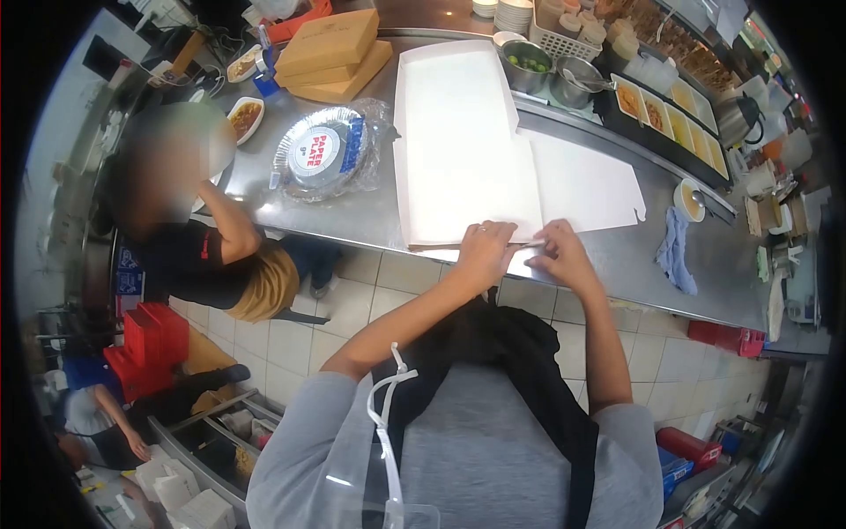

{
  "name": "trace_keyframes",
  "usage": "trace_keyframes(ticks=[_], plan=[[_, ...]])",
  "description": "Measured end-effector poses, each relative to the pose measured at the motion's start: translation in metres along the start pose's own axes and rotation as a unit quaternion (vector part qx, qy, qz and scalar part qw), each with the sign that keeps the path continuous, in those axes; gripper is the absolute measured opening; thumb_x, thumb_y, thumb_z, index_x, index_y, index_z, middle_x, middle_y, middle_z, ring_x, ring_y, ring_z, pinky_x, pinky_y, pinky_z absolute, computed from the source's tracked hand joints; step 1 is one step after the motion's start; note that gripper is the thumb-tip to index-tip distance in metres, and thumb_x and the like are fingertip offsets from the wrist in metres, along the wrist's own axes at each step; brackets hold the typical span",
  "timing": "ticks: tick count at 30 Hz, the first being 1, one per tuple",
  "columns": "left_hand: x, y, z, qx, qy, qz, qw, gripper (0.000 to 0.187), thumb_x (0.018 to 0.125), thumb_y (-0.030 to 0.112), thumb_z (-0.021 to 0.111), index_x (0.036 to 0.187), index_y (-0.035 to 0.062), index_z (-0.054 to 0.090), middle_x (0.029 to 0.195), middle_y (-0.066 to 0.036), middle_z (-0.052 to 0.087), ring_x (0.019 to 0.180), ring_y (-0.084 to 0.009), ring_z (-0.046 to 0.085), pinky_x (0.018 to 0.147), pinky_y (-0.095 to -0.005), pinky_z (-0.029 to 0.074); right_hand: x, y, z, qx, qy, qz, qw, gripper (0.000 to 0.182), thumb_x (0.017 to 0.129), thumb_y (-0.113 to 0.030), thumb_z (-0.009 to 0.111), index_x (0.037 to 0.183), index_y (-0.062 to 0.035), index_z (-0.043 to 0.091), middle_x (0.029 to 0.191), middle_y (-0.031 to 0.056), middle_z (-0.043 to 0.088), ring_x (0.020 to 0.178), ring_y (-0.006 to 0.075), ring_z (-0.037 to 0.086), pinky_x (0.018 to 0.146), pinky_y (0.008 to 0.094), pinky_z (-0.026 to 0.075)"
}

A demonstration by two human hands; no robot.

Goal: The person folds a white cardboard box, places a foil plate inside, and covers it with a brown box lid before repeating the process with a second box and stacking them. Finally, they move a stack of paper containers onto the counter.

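A large white cardboard sheet [463,132], partly folded up, lies on the steel counter [361,220], with a white flap [586,181] spread out to its right. My left hand [486,251] is closed on the near edge of the cardboard. Just right of it, my right hand [562,256] pinches the near right corner of the same cardboard. The hands are close together at the counter's front edge. Left of the cardboard lies a plastic-wrapped pack of paper plates [315,152].
Brown boxes [330,53] are stacked behind the plates. A person [203,229] sits at the left. Metal bowls [527,66] and a rack of food trays [674,123] line the back right. A blue cloth [676,251] and a small bowl [689,201] lie at right.
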State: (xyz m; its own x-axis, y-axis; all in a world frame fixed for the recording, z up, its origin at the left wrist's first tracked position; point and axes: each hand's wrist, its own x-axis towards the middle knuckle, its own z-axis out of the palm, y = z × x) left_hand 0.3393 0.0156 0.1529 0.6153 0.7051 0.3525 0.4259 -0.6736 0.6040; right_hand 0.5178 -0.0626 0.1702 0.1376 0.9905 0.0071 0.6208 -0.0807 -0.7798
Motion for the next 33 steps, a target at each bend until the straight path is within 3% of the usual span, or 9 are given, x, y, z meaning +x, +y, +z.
trace_keyframes(ticks=[1,4,5,9,11,17,22,24,33], plan=[[0.007,-0.002,0.005,-0.034,-0.063,-0.071,0.995,0.018,0.079,0.017,0.061,0.091,0.0047,0.065,0.086,-0.015,0.064,0.083,-0.0311,0.060,0.074,-0.0402,0.047,-0.003,0.007,0.006,-0.006,0.021,0.014,1.000,0.023,0.068,-0.012,0.072,0.088,-0.0063,0.062,0.093,0.0067,0.053,0.068,0.0186,0.052,0.063,0.0304,0.045],[0.021,-0.011,0.008,-0.024,-0.074,-0.130,0.988,0.017,0.081,0.017,0.057,0.088,0.0063,0.067,0.073,-0.012,0.065,0.073,-0.0307,0.062,0.070,-0.0399,0.048,-0.004,0.010,0.028,-0.032,0.137,-0.032,0.990,0.016,0.070,-0.010,0.069,0.083,-0.0052,0.062,0.093,0.0087,0.053,0.062,0.0211,0.055,0.059,0.0321,0.045],[0.025,-0.013,0.010,-0.015,-0.097,-0.144,0.985,0.018,0.082,0.020,0.055,0.086,0.0087,0.068,0.076,-0.012,0.066,0.072,-0.0302,0.063,0.067,-0.0398,0.049,-0.004,0.009,0.032,-0.050,0.154,-0.074,0.984,0.010,0.074,-0.008,0.066,0.081,-0.0037,0.061,0.094,0.0091,0.052,0.059,0.0232,0.056,0.057,0.0344,0.045],[0.031,-0.018,0.004,-0.059,-0.137,-0.099,0.984,0.016,0.081,0.019,0.057,0.087,0.0081,0.068,0.076,-0.013,0.066,0.071,-0.0302,0.063,0.066,-0.0396,0.049,0.005,-0.002,0.042,-0.079,0.173,-0.073,0.979,0.006,0.077,-0.007,0.063,0.081,-0.0029,0.061,0.095,0.0099,0.053,0.059,0.0239,0.057,0.057,0.0356,0.046],[0.033,-0.017,-0.001,-0.057,-0.176,-0.084,0.979,0.016,0.081,0.017,0.058,0.090,0.0084,0.067,0.076,-0.013,0.066,0.074,-0.0294,0.062,0.075,-0.0385,0.047,0.007,-0.008,0.045,-0.064,0.175,-0.035,0.982,0.007,0.078,-0.008,0.063,0.082,-0.0020,0.061,0.094,0.0108,0.052,0.060,0.0243,0.057,0.057,0.0359,0.046],[0.024,-0.028,0.009,-0.057,-0.133,-0.016,0.989,0.025,0.076,0.010,0.063,0.101,0.0092,0.060,0.077,-0.011,0.065,0.081,-0.0274,0.059,0.096,-0.0404,0.032,0.014,-0.003,0.051,-0.030,0.171,0.035,0.984,0.009,0.080,-0.009,0.061,0.080,0.0008,0.060,0.090,0.0150,0.052,0.065,0.0267,0.058,0.059,0.0364,0.047],[0.024,-0.030,0.010,-0.053,-0.158,-0.024,0.986,0.033,0.073,0.007,0.064,0.105,0.0089,0.056,0.079,-0.010,0.066,0.084,-0.0256,0.060,0.099,-0.0408,0.030,0.015,0.003,0.054,-0.007,0.176,0.031,0.984,0.008,0.081,-0.007,0.059,0.082,0.0012,0.058,0.090,0.0168,0.052,0.072,0.0312,0.058,0.064,0.0378,0.047],[0.024,-0.029,0.009,-0.060,-0.152,-0.023,0.986,0.034,0.073,0.007,0.064,0.107,0.0089,0.056,0.079,-0.009,0.066,0.085,-0.0248,0.060,0.100,-0.0404,0.029,0.013,0.004,0.054,-0.034,0.179,-0.029,0.983,0.008,0.081,-0.006,0.058,0.084,0.0008,0.058,0.092,0.0169,0.052,0.075,0.0344,0.057,0.066,0.0400,0.046],[0.023,-0.033,0.012,-0.068,-0.162,-0.024,0.984,0.037,0.073,0.005,0.065,0.108,0.0093,0.053,0.079,-0.009,0.066,0.086,-0.0247,0.061,0.102,-0.0423,0.025,0.014,-0.014,0.056,-0.152,0.160,0.021,0.975,0.007,0.081,-0.005,0.055,0.084,0.0010,0.055,0.093,0.0167,0.049,0.078,0.0358,0.057,0.068,0.0430,0.048]])
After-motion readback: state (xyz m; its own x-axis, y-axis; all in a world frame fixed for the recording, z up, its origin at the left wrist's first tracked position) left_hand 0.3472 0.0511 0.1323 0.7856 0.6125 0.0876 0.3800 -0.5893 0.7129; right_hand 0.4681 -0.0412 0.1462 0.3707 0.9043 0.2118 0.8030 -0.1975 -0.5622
